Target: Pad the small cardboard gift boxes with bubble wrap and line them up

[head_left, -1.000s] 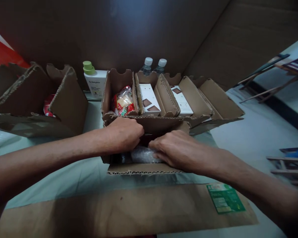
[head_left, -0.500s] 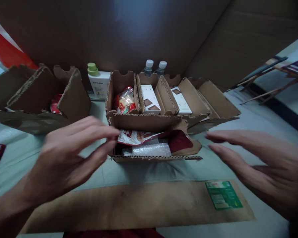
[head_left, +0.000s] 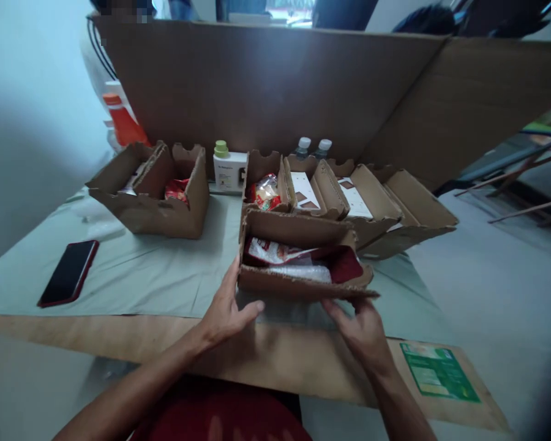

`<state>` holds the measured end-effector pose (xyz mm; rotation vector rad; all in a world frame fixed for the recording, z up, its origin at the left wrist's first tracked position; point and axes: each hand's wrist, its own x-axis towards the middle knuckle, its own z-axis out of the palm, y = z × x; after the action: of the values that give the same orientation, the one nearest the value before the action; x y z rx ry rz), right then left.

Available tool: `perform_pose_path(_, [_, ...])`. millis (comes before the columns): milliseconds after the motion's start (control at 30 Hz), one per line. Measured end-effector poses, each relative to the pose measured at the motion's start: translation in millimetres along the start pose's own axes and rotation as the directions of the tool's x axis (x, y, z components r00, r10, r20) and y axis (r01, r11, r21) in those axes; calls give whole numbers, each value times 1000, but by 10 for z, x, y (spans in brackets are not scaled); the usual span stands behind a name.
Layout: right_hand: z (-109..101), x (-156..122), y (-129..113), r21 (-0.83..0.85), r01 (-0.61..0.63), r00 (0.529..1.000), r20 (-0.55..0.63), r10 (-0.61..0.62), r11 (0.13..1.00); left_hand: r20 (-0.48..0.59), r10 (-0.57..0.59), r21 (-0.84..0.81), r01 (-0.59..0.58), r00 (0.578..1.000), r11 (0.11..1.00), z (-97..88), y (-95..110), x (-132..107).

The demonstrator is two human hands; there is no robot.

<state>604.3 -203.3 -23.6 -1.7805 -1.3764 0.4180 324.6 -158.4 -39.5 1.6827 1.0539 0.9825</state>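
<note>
A long open cardboard box (head_left: 284,289) stands in front of me, between my two hands. My left hand (head_left: 227,312) lies against its left end, fingers along the wall and thumb held out in front. At the lower right front edge, my right hand (head_left: 360,327) grips the box, with the fingertips partly hidden beneath it. Inside lie a red and white printed food packet (head_left: 275,251), a bubble-wrapped item (head_left: 303,272) and something dark red (head_left: 344,264).
Behind stand more cardboard bins (head_left: 390,217) with a red snack bag (head_left: 266,193) and white boxes (head_left: 356,199). Left are another divided bin (head_left: 165,219), a white bottle with a green cap (head_left: 229,171) and a phone (head_left: 68,272). Tall cardboard panels (head_left: 257,92) close the back.
Both hands have moved inward from either side onto the front cardboard box and now touch it. The view has drawn back, showing more of the table and the phone.
</note>
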Motion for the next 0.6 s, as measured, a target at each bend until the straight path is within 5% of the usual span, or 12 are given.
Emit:
perform_pose_path(133, [311,-383,-418,81,107,991,76,-113,991,-207,-125,100,148,970,984,-418,-104,-694])
perform_pose_path(233, [481,-321,-637,158,82,982,156,-106,984,-349,-124,122,176,929,977,-589,-69,-725])
perform_pose_path(400, [133,-270,-435,110,-66,995,-69,73,992,-221,94,85,-77,971,993,-250,188,-302])
perform_pose_path(500, [-118,-582,-196,25,-152,978,-142,154,988,-115,156,64,-149,981,987,-34,157,-459])
perform_pose_path(600, [23,-763,-194,57,-103,993,-48,106,993,-188,70,84,-55,980,995,-87,-56,-816])
